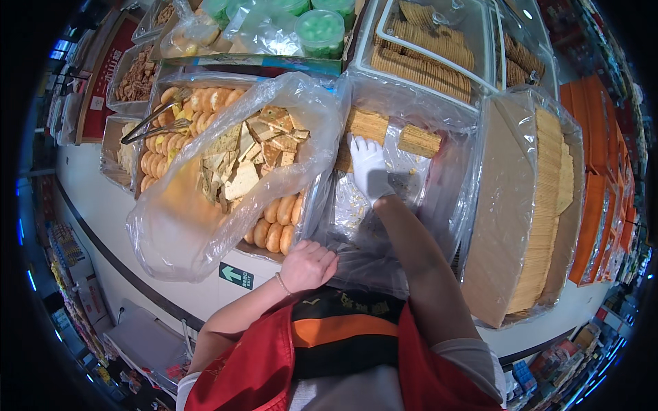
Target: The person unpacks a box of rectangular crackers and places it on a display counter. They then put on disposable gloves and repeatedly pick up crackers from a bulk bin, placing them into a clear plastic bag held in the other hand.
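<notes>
My right hand (pixel 368 167), in a white glove, reaches into a box lined with clear plastic. Its fingertips touch rows of thin square crackers (pixel 366 123) at the far left of that box; whether they grip any is hidden. A shorter cracker stack (pixel 419 141) lies to the right of the hand, and crumbs dot the liner's floor. My bare left hand (pixel 310 263) is curled into a fist at the near left corner, on the plastic liner (pixel 354 264). Left of it, a large clear bag (pixel 175 241) of broken flat crackers (pixel 247 164) lies over round pastries (pixel 277 218).
Metal tongs (pixel 159 120) rest on the pastries at left. A tall lined carton (pixel 501 205) of stacked crackers stands at right, beside orange boxes (pixel 591 221). Beyond are a lidded cracker bin (pixel 426 46) and green-filled tubs (pixel 320 33). An exit sign (pixel 236 276) marks the counter front.
</notes>
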A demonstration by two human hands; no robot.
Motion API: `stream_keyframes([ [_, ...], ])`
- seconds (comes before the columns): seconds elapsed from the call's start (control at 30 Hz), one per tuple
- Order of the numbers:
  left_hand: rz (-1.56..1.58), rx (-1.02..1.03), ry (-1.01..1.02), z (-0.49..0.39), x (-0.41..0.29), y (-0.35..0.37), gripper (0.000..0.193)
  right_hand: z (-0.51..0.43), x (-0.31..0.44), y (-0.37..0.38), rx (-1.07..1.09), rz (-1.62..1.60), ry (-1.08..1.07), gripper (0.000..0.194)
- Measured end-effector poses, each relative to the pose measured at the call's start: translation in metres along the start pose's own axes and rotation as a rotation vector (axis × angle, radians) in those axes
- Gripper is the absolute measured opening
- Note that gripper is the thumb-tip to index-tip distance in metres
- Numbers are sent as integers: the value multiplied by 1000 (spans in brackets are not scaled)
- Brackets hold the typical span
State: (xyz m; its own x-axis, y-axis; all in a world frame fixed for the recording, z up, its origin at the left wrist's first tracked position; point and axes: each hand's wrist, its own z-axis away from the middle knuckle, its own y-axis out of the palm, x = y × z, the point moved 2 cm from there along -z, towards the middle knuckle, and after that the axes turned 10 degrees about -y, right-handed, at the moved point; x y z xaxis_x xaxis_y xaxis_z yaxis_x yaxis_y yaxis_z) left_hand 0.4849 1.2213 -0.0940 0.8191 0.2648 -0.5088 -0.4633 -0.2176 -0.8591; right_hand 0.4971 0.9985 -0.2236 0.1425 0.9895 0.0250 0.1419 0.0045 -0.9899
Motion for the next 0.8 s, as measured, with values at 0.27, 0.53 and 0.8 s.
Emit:
stream_keyframes([
  [0.27, 4, 11, -6, -2, -1, 0, 7, 3, 3, 10, 271, -46, 111, 100],
  [0.53, -23, -6, 10, -2, -1, 1, 11, 3, 9, 22, 273, 199, 60, 97],
  [0.8, -24, 0, 8, -1, 0, 2, 11, -5, -1, 14, 261, 164, 31, 97],
])
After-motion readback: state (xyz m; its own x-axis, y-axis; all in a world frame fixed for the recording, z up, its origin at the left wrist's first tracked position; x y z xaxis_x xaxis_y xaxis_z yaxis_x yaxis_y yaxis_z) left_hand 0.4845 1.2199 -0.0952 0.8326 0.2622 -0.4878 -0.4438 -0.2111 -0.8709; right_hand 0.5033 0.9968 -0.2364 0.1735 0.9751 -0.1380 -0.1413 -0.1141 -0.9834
